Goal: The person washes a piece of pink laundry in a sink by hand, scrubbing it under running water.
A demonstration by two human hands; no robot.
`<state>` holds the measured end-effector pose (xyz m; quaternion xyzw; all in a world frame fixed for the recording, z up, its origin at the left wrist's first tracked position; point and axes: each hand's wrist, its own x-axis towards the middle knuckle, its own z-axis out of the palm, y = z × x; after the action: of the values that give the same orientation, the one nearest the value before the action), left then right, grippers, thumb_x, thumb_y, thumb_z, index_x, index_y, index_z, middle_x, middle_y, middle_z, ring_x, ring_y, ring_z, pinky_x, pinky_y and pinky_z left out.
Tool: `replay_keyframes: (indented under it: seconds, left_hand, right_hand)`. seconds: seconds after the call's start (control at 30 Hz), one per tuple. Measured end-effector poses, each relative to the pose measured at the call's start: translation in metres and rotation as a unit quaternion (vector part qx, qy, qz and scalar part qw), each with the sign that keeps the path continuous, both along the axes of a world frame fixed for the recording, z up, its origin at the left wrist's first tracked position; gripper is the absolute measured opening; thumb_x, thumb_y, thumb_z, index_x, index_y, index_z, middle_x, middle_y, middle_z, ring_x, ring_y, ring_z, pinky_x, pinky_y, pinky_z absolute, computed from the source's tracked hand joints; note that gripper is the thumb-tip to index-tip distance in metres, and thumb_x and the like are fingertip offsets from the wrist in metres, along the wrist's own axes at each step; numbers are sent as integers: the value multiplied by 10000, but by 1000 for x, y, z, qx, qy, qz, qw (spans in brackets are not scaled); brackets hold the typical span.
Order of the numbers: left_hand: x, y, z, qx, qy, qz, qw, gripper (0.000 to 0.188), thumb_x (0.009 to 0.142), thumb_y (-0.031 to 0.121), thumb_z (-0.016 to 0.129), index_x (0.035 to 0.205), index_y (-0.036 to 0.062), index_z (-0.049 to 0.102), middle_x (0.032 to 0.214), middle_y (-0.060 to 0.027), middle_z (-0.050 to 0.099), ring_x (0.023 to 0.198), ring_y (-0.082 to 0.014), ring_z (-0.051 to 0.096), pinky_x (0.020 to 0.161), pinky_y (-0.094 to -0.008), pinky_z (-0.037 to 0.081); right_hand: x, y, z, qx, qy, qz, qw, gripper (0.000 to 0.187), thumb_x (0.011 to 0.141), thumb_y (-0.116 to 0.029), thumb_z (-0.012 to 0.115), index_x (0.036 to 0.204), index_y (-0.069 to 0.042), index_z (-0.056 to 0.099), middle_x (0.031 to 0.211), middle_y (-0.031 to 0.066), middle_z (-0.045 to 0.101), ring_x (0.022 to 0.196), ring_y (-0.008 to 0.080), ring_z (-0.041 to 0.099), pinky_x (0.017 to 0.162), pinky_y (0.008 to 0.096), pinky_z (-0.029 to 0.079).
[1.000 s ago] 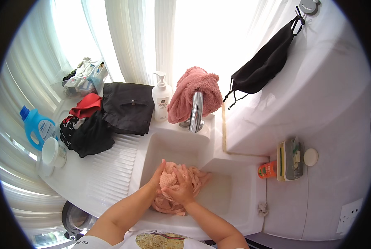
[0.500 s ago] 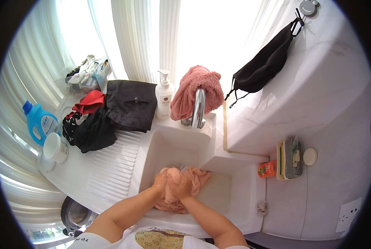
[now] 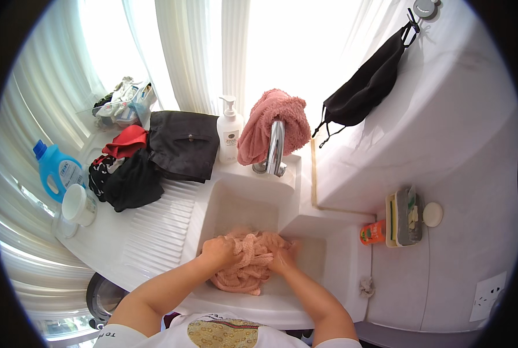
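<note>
A bunched, wet-looking pink towel (image 3: pixel 244 272) lies in the white sink (image 3: pixel 227 200), in shallow cloudy water. My left hand (image 3: pixel 219 252) is closed on its left side, fingers curled into the folds. At the other side, my right hand (image 3: pixel 280 254) grips the cloth; its fingers are slightly blurred. Folds bulge between the two hands and hang down toward the sink's near edge. Beyond them rises a chrome faucet (image 3: pixel 276 145), with a darker pink fluffy towel (image 3: pixel 276 122) draped over its top.
Left of the basin is a ribbed washboard (image 3: pixel 157 232), with dark shorts (image 3: pixel 183 145), black clothes (image 3: pixel 132 182), a white tub (image 3: pixel 79 206) and a blue detergent bottle (image 3: pixel 59 171) beyond. A pump bottle (image 3: pixel 230 136) stands by the faucet. An orange bottle (image 3: pixel 373 232) and sponge holder (image 3: pixel 407 220) are at right.
My hands have moved apart: the left slightly left, the right to the right. The pink towel, bunched tightly between them before, is now spread wider across the basin.
</note>
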<state>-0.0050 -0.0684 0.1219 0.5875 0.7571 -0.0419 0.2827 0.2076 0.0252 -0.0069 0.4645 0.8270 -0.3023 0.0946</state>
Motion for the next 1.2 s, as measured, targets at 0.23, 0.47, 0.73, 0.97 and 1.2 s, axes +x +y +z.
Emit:
replay_keyframes:
  seconds: [0.23, 0.47, 0.73, 0.97, 1.2]
  left_hand:
    - [-46, 10, -21, 172, -36, 200, 964, 483, 806, 476, 641, 956, 17, 638, 940, -226, 645, 867, -379, 639, 742, -438, 529]
    - [-21, 18, -28, 202, 119, 60, 970, 414, 763, 258, 701, 1098, 58, 562, 1278, -217, 425, 970, -362, 584, 722, -391, 547]
    - [-11, 58, -76, 78, 157, -118, 977, 1042, 624, 573, 745, 1462, 137, 307, 1533, -184, 212, 1425, -373, 153, 1107, -617, 83]
    - [-21, 93, -97, -93, 79, -102, 987, 1007, 631, 583, 717, 1418, 76, 348, 1336, -215, 485, 1259, -321, 443, 1048, -542, 263]
    - [-16, 89, -101, 34, -105, 73, 991, 647, 633, 336, 752, 1166, 6, 595, 1021, -223, 657, 933, -332, 648, 863, -439, 477]
  right_hand:
    - [-38, 29, 78, -242, 449, -320, 798, 273, 662, -25, 674, 918, 31, 597, 833, 87, 636, 745, 161, 612, 658, 309, 507]
    - [-63, 23, 62, 86, 126, -115, 982, 561, 719, -144, 666, 1240, -35, 488, 1163, 184, 509, 1030, 317, 526, 852, 402, 471]
    - [-78, 16, -6, 182, -10, 114, 977, 747, 815, -304, 617, 1466, -138, 291, 1549, 188, 138, 1429, 391, 95, 1122, 575, 101]
    - [-105, 68, 16, 49, -209, 281, 935, 739, 838, -354, 574, 1474, -123, 277, 1544, 180, 166, 1434, 355, 102, 1148, 514, 75]
    - [-68, 48, -55, 296, 30, 63, 953, 720, 780, -304, 668, 1398, -57, 393, 1458, 217, 347, 1374, 315, 295, 1133, 446, 208]
